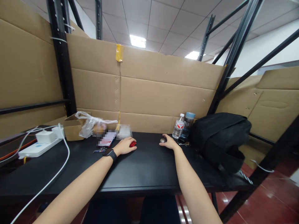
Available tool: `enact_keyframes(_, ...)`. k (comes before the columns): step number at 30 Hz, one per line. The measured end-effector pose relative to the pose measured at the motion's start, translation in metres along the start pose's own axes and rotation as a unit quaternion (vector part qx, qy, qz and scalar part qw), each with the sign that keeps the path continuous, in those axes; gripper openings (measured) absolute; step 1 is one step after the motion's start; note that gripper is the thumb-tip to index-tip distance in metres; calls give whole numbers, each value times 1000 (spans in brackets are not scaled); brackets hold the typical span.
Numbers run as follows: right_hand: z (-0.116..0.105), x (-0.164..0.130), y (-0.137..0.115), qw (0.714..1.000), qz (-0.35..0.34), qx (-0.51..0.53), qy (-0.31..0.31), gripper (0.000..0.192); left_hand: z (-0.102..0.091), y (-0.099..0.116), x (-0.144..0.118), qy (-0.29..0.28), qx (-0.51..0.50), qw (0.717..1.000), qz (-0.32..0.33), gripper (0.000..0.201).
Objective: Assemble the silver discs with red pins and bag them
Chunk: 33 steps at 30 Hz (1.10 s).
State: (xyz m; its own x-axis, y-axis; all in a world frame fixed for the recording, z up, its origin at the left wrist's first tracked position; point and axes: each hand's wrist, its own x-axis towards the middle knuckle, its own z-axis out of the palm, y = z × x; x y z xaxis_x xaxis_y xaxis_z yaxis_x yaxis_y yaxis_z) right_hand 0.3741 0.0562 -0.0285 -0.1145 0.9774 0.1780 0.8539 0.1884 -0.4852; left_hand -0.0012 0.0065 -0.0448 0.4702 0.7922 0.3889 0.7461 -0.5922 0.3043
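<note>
Resting both hands on black desk (144, 168), arms stretched toward 12 o'clock. Left hand (125, 146) curled over small red object (133, 144), fingertips covering it, seemingly to keep it put. Right hand (168, 142) cupped against small silvery round object (162, 140), grip unclear. Water bottles (179, 125) and black backpack (219, 137) at 2 o'clock; power strip (38, 147) at 10.
</note>
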Motion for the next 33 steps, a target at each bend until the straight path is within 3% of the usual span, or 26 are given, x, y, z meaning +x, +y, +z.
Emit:
enact_keyframes(3,2,4,2,997,-59,54,2,64,-7,3,0,16,-8,1000,4,53)
enact_keyframes(6,0,5,1,996,-74,49,-5,46,-21,4,-1,28,-17,999,30,50)
enact_keyframes(9,-4,4,-1,996,-78,40,-10,43,-36,2,-2,32,-28,997,69,42)
enact_keyframes(13,-7,5,2,996,-68,49,-4,46,-47,2,-3,-6,-36,995,92,22)
enact_keyframes(18,-5,11,9,996,-74,50,-7,45,-42,4,-1,-23,-11,998,65,18)
enact_keyframes(26,-6,10,10,994,-86,61,-15,46,-22,2,3,-9,7,996,85,10)
enact_keyframes(33,-10,7,7,994,-94,54,-8,45,-28,6,4,-6,-14,996,83,13)
